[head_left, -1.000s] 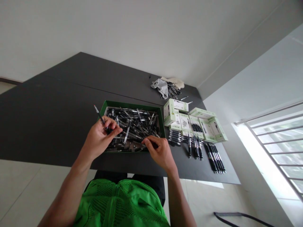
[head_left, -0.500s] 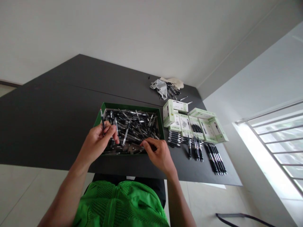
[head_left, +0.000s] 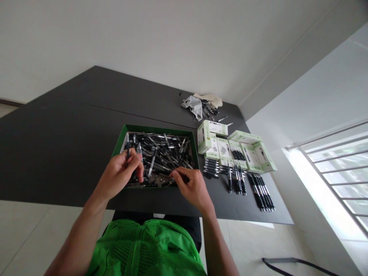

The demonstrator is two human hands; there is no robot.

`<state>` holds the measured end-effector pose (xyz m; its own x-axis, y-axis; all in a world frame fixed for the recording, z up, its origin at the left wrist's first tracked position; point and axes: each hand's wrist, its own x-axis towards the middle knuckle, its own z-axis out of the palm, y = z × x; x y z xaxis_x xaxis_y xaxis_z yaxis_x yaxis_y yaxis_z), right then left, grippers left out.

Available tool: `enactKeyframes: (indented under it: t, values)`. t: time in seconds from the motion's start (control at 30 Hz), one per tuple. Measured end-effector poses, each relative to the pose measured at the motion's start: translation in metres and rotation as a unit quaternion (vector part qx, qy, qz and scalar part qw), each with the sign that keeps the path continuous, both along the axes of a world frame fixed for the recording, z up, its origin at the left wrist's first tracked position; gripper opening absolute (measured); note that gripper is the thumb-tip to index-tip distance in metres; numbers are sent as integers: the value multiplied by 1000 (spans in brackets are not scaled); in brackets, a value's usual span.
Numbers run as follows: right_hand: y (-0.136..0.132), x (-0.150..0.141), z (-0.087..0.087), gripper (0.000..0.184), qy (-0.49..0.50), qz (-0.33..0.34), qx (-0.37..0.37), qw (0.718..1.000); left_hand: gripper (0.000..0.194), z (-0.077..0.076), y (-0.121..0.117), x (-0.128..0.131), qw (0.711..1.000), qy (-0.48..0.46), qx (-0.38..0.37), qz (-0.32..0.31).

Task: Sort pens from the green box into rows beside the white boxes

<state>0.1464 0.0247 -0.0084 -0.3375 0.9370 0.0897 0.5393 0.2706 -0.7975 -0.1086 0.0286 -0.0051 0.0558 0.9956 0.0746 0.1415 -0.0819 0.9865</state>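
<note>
A green box (head_left: 195,147) full of loose black and clear pens (head_left: 165,153) stands on the table in front of me. My left hand (head_left: 123,166) is over its left side, fingers closed around a slim dark pen (head_left: 128,145) that points upward with a small reddish tip. My right hand (head_left: 191,184) reaches over the front right part of the box. Its thumb and forefinger are pinched together against the pens, and whatever lies between them is too small or hidden to make out.
Pale green and white pen cartons (head_left: 212,140) stand right of the box. Rows of pens (head_left: 261,191) lie in front of them. Grey and cream cloths (head_left: 195,107) rest on more pens at the back. The dark table (head_left: 57,153) meets a wall behind.
My left hand has shifted slightly to the right, and the pen in it has turned more upright. My right hand stays nearly where it was, fingers still pinched.
</note>
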Motion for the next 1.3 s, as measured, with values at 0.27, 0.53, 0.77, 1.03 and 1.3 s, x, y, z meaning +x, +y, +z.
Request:
enactKeyframes:
  t: [0.27, 0.53, 0.77, 1.03, 1.3]
  values:
    - [0, 0, 2, 36, 10, 2, -8, 1000, 42, 1, 0, -1, 999, -1, -26, -21]
    - [0, 1, 3, 34, 7, 4, -4, 1000, 44, -2, 3, -1, 987, 65, -86, -122]
    - [0, 0, 2, 34, 2, 1, 2, 1000, 49, -7, 5, -2, 982, 111, -76, -133]
    - [0, 4, 3, 38, 39, 14, -19, 999, 48, -6, 2, -1, 983, 126, -61, -118]
    - [1, 4, 3, 37, 45, 12, -21, 999, 50, -1, 1, 2, 983, 144, -34, -106]
